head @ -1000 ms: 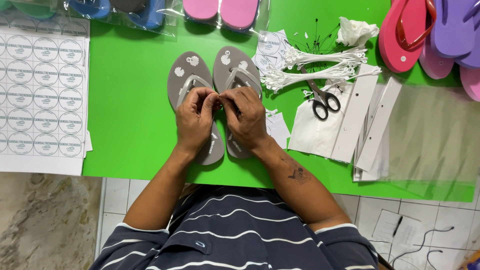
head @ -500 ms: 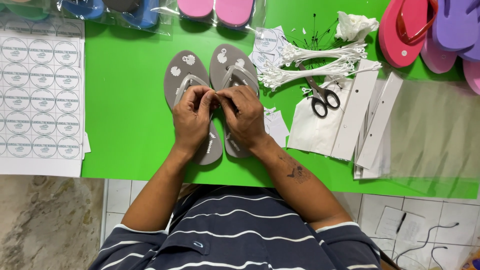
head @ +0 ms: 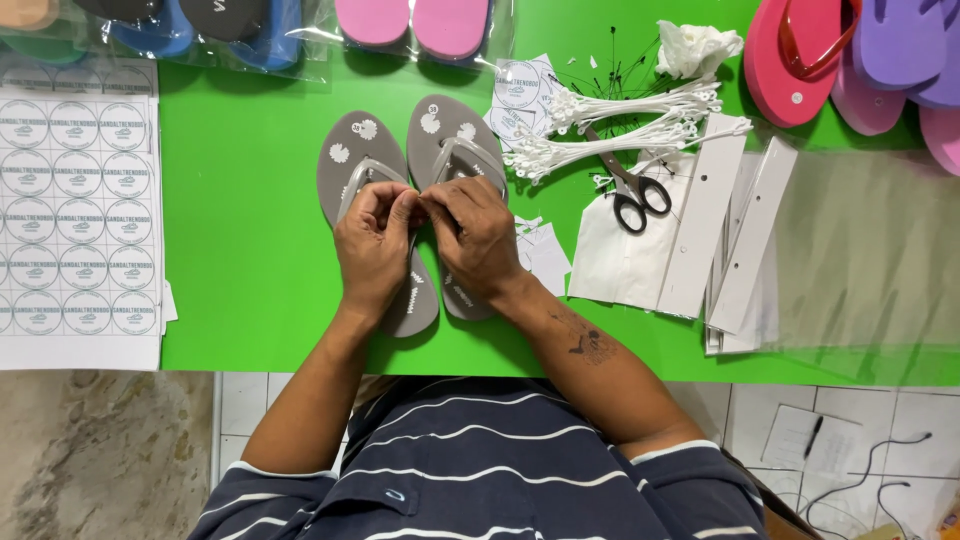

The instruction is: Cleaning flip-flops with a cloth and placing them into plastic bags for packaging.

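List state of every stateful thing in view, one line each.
Left hand: fingers pinched together over the grey flip-flops.
Right hand: fingertips meeting the left hand's.
Grey flip-flops: side by side, flat, soles down.
Scissors: closed, lying on white paper.
Pink flip-flops: bagged in clear plastic.
Sticker sheet: flat, stickers unpeeled.

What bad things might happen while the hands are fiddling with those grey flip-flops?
The left hand and right hand pinch something tiny between the grey flip-flops; it is hidden, and might slip away. The scissors lie close by the right forearm, so an elbow swing could bump them. The bundle of white ties sits loose near the straps and may get scattered.
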